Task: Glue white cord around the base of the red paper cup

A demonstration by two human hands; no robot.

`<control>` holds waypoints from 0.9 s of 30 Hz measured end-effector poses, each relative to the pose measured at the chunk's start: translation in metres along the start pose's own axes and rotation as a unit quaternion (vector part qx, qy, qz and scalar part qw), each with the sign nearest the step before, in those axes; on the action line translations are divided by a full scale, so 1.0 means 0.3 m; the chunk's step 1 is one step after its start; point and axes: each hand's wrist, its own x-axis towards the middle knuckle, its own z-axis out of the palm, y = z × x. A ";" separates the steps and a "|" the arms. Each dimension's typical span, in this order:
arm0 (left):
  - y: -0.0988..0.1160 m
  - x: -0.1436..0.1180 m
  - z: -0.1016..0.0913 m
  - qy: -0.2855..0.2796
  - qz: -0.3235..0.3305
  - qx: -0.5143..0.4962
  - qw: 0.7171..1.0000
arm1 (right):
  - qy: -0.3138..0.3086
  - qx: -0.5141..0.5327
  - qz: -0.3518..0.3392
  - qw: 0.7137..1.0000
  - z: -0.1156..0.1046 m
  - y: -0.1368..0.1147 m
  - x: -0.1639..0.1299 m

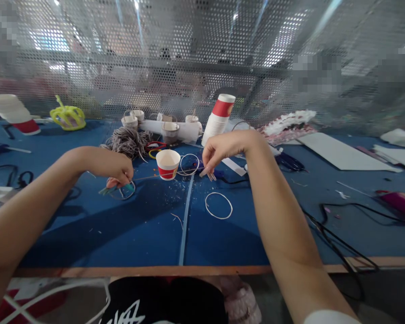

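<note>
The blue tabletop [121, 234] is filling most of the view, with a perforated metal screen [189, 45] standing along its far edge at twelve o'clock. A stack of paper cups [218, 118] is leaning at one o'clock from the centre, and a yellow crown shape [67, 117] is lying at ten o'clock. A tangle of grey yarn [128, 141] is lying just beyond the left hand [119, 173], which is closing its fingers on a pair of scissors [119, 190] with teal handles, resting low on the tabletop at nine o'clock from the cut paper cup [168, 164]. That red-and-white cup is standing upright between the two hands. The right hand [219, 150] is hovering at three o'clock from it, fingertips pinching a small pale strip [209, 173]; what it is, I cannot tell. A thin white ring [218, 205] is lying flat at six o'clock from that hand, apart from it.
</note>
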 end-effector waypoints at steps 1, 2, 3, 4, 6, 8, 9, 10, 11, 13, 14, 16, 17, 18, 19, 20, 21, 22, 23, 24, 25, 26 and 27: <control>0.000 0.001 0.001 -0.006 -0.006 -0.002 1.000 | -0.005 0.000 0.003 1.000 -0.001 0.002 0.002; 0.000 0.002 0.002 -0.008 -0.009 -0.004 1.000 | -0.010 0.000 0.007 1.000 -0.002 0.003 0.004; 0.001 0.003 0.003 -0.010 -0.012 -0.006 1.000 | -0.012 0.000 0.012 1.000 -0.001 0.004 0.007; 0.002 0.006 0.005 -0.008 -0.016 -0.008 1.000 | -0.012 -0.001 0.017 1.000 0.000 0.006 0.013; 0.002 0.016 0.009 -0.006 -0.019 -0.013 1.000 | -0.018 -0.006 0.023 1.000 0.004 0.011 0.033; -0.003 0.031 0.014 -0.010 -0.021 -0.016 1.000 | -0.039 -0.013 0.026 0.999 0.009 0.022 0.066; -0.007 0.039 0.016 -0.026 -0.023 -0.017 0.999 | -0.051 -0.016 0.027 0.998 0.011 0.028 0.085; -0.011 0.046 0.019 -0.029 -0.022 -0.020 0.999 | -0.067 -0.020 0.030 0.997 0.014 0.036 0.104; -0.016 0.053 0.021 -0.033 -0.025 -0.018 0.999 | -0.079 -0.021 0.033 0.996 0.017 0.043 0.122; -0.024 0.063 0.025 -0.037 -0.038 -0.019 0.998 | -0.099 -0.016 0.033 0.994 0.024 0.052 0.154; -0.026 0.065 0.026 -0.040 -0.047 -0.023 0.998 | -0.103 -0.011 0.032 0.994 0.028 0.053 0.168; -0.028 0.065 0.027 -0.041 -0.060 -0.038 0.997 | -0.102 -0.003 0.028 0.994 0.042 0.044 0.193; -0.029 0.064 0.027 -0.038 -0.063 -0.045 0.996 | -0.101 -0.002 0.026 0.995 0.051 0.034 0.204; -0.029 0.062 0.027 -0.035 -0.064 -0.051 0.996 | -0.101 -0.004 0.026 0.995 0.059 0.022 0.215; -0.030 0.060 0.027 -0.034 -0.063 -0.055 0.996 | -0.101 -0.008 0.031 0.994 0.067 0.009 0.223; -0.031 0.059 0.026 -0.033 -0.060 -0.058 0.996 | -0.103 -0.014 0.042 0.994 0.073 -0.003 0.227; -0.032 0.059 0.026 -0.034 -0.056 -0.063 0.996 | -0.105 -0.018 0.057 0.993 0.075 -0.013 0.226; -0.033 0.060 0.025 -0.035 -0.052 -0.067 0.996 | -0.106 -0.018 0.073 0.992 0.072 -0.019 0.219; -0.034 0.061 0.024 -0.036 -0.046 -0.072 0.996 | -0.102 -0.014 0.090 0.991 0.066 -0.021 0.205; -0.035 0.063 0.024 -0.035 -0.042 -0.076 0.996 | -0.092 -0.005 0.102 0.990 0.056 -0.018 0.183; -0.035 0.065 0.023 -0.034 -0.042 -0.077 0.996 | -0.069 0.006 0.106 0.992 0.043 -0.011 0.154; -0.034 0.065 0.022 -0.034 -0.046 -0.074 0.996 | -0.038 0.010 0.113 0.993 0.031 0.000 0.122; -0.032 0.065 0.021 -0.035 -0.053 -0.070 0.996 | -0.003 0.008 0.117 0.993 0.022 0.013 0.088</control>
